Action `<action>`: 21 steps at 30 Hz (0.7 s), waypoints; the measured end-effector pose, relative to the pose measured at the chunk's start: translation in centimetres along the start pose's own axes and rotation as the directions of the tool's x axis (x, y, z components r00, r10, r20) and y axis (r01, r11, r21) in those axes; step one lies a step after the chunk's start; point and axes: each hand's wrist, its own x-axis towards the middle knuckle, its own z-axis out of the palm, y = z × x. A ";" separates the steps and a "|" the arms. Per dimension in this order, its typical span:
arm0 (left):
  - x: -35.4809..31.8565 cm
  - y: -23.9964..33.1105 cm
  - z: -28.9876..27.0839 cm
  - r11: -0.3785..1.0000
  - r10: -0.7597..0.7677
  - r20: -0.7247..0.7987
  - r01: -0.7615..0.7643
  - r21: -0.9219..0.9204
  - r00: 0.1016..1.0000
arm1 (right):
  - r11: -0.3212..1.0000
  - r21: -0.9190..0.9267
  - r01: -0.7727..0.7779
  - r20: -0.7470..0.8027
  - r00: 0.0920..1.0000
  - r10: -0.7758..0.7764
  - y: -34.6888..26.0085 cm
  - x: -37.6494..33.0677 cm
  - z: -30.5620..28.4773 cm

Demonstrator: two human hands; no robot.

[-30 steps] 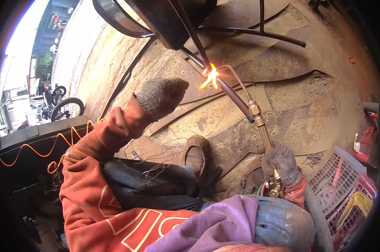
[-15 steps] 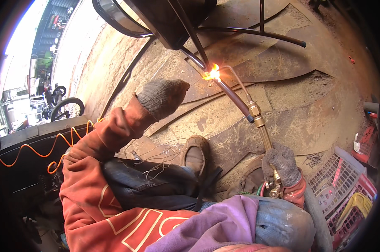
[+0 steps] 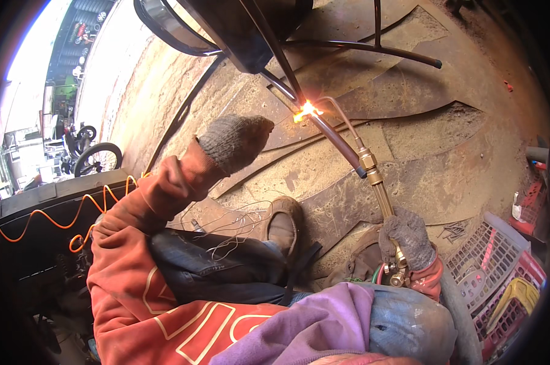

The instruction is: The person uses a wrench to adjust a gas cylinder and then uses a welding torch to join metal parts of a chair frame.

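My right hand, in a grey knit glove, is wrapped round the brass handle of a gas torch. The torch's thin bent copper tip points left. A bright orange-white flame burns at its end, against a dark metal tube where it meets the frame's other tubes; glare hides the joint itself. To the left of the flame is my left hand, in a similar glove darkened at the fingers. Its fingers are pressed together and point toward the joint; anything between them is too small or hidden to name.
A black metal body on a tubular frame stands ahead over worn sheet metal. Loose thin wires lie by my boot. Plastic crates are at right. An orange coiled hose and a wheel are at left.
The flame has changed shape, and the torch tip has shifted very slightly. My left hand stays in nearly the same place.
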 end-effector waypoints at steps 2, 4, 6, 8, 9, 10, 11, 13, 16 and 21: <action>0.1 0.0 0.0 1.000 0.007 0.001 -0.007 -0.001 1.000 | 0.999 0.050 -0.008 0.016 1.000 0.008 0.0 -0.1 -0.1; 0.0 -0.1 0.0 1.000 0.024 -0.004 -0.024 0.012 1.000 | 1.000 -0.016 0.011 -0.007 1.000 -0.011 -0.1 0.0 0.0; -0.1 0.0 -0.1 1.000 0.022 -0.016 -0.022 0.004 1.000 | 0.999 -0.039 0.022 -0.013 1.000 -0.023 -0.1 0.1 0.0; 0.0 0.0 -0.1 1.000 0.022 -0.020 -0.022 -0.003 1.000 | 1.000 -0.020 0.023 -0.011 1.000 -0.024 0.1 0.2 0.0; 0.0 0.0 -0.1 1.000 0.021 -0.019 -0.021 -0.003 1.000 | 0.999 -0.035 0.022 -0.006 1.000 -0.023 0.0 0.2 -0.1; 0.1 0.0 -0.1 1.000 0.019 -0.018 -0.019 -0.003 1.000 | 0.999 -0.049 0.022 0.000 1.000 -0.022 -0.3 0.2 0.0; 0.1 0.1 -0.2 1.000 0.016 -0.015 -0.016 -0.002 1.000 | 0.998 -0.064 0.021 0.006 1.000 -0.021 -0.5 0.2 0.1; 0.1 0.2 -0.2 1.000 0.010 -0.010 -0.010 -0.002 1.000 | 0.999 -0.044 0.020 -0.013 1.000 -0.021 -0.6 0.2 0.3; 0.1 0.4 -0.3 1.000 0.023 -0.009 -0.023 0.015 1.000 | 0.998 -0.045 0.039 -0.021 0.999 -0.039 -0.5 0.2 0.4; 0.0 -0.3 0.2 0.999 0.048 -0.038 -0.049 -0.021 0.998 | 0.999 0.034 -0.007 0.007 1.000 0.007 -1.5 0.0 1.0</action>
